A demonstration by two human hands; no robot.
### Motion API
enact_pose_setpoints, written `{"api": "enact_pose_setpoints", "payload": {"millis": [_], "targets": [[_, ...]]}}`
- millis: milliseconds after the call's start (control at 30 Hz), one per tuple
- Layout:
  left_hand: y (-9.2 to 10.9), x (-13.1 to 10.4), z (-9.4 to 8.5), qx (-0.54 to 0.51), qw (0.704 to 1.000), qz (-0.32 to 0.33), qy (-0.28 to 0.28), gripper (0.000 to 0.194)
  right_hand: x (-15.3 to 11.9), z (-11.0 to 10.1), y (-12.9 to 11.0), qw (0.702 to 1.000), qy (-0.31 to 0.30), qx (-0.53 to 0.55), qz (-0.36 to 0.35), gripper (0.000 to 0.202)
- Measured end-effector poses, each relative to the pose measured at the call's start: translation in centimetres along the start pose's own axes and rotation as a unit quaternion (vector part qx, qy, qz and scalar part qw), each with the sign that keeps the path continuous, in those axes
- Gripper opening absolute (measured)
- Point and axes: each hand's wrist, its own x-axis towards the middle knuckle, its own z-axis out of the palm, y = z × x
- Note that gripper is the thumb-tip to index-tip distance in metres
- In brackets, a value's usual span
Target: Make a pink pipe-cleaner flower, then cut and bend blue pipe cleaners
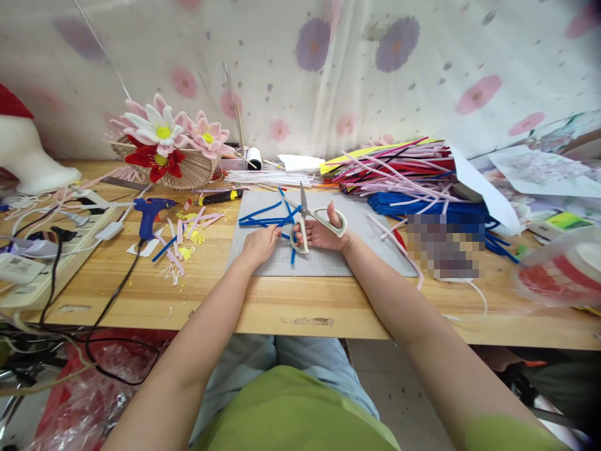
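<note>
My right hand has its thumb and fingers through the handles of a pair of scissors. The blades stand apart and point away from me, up and to the left. Pinched in my left hand is a blue pipe cleaner, its free end reaching up towards the scissors. Whether the blades touch it I cannot tell. Several more blue pipe cleaner pieces lie on the grey cutting mat beneath and beyond my hands.
Left of the mat lie a blue glue gun, pink and yellow scraps and a yellow-black cutter. Pipe cleaner flowers stand behind. Bundles of pink-red and blue pipe cleaners lie at back right. A power strip sits far left.
</note>
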Motion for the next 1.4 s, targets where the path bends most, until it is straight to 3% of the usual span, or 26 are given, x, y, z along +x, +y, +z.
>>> {"api": "enact_pose_setpoints", "payload": {"millis": [167,400,567,833,967,1167,1200,1233,1267,1333,1367,1400], "targets": [[0.5,0.0,0.2,0.011,1.0,0.013,-0.011,0.042,0.1,0.1,0.1,1.0,-0.005,-0.004,-0.001,0.089],[0.6,-0.1,-0.3,-0.006,1.0,0.023,-0.006,0.042,0.1,0.6,-0.3,0.998,0.061,0.006,-0.023,0.087],[0.3,0.2,-0.2,-0.001,1.0,0.026,0.008,0.042,0.1,1.2,-0.3,0.997,0.069,0.014,-0.041,0.083],[-0.2,0.3,0.1,0.018,1.0,0.014,0.011,0.041,0.1,1.8,-0.3,0.997,0.077,0.017,-0.009,0.07],[-0.3,0.3,0.1,0.032,0.999,0.007,0.009,0.042,0.3,1.4,-0.3,0.994,0.103,-0.017,0.007,0.053],[-1.3,0.3,-0.4,0.024,0.999,-0.013,0.036,0.045,-0.7,0.2,-1.4,0.971,0.176,-0.151,-0.06,0.045],[-1.5,0.4,-0.5,0.026,0.998,-0.022,0.046,0.045,-1.1,-0.1,-1.8,0.947,0.226,-0.216,-0.069,0.044],[-1.7,0.4,-0.5,0.029,0.997,-0.03,0.058,0.045,-1.5,-0.5,-2.1,0.905,0.295,-0.299,-0.068,0.043],[-1.9,0.5,-0.5,0.035,0.996,-0.036,0.073,0.045,-2.0,-0.9,-2.5,0.839,0.374,-0.391,-0.056,0.04],[-2.1,0.7,-0.2,0.046,0.993,-0.039,0.102,0.044,-2.9,-1.8,-3.0,0.657,0.506,-0.559,-0.002,0.035],[-2.2,0.8,-0.1,0.05,0.991,-0.04,0.114,0.044,-3.4,-2.2,-3.2,0.569,0.543,-0.617,0.031,0.033],[-2.2,0.9,0.1,0.054,0.989,-0.044,0.127,0.046,-3.8,-2.6,-3.3,0.5,0.564,-0.655,0.06,0.033]]}}
